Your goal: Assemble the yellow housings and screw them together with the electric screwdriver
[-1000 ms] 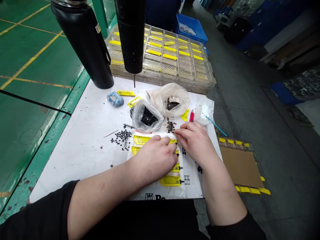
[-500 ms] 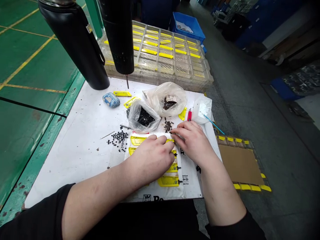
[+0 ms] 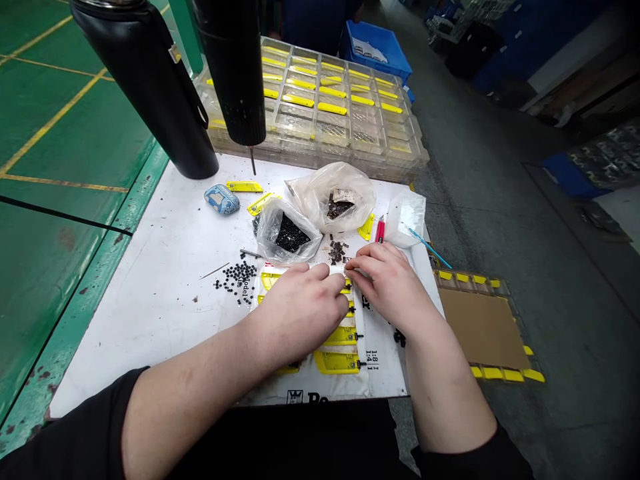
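Observation:
My left hand [image 3: 297,312] and my right hand [image 3: 387,287] meet above a row of yellow plastic parts [image 3: 337,362] fitted with small black screws. Both sets of fingers grip a narrow white strip [image 3: 336,270] lying across the row, and the hands hide most of the parts. Loose black pellets [image 3: 237,280] lie left of my left hand. Above the hands sit a clear bag of black pellets [image 3: 289,233] and a larger cloudy plastic bag [image 3: 330,197]. A small heap of black screws [image 3: 339,252] lies just beyond my fingertips.
A white sheet [image 3: 150,300] covers the bench. A black flask [image 3: 143,87] and a hanging black electric screwdriver [image 3: 230,73] stand at the far side, before a clear tray of yellow parts [image 3: 325,107]. A red knife [image 3: 380,230] lies nearby. Cardboard [image 3: 483,327] lies on the floor.
My hands have drawn closer together, and the white strip now shows between my fingers. The view has shifted slightly, moving the bench left and down.

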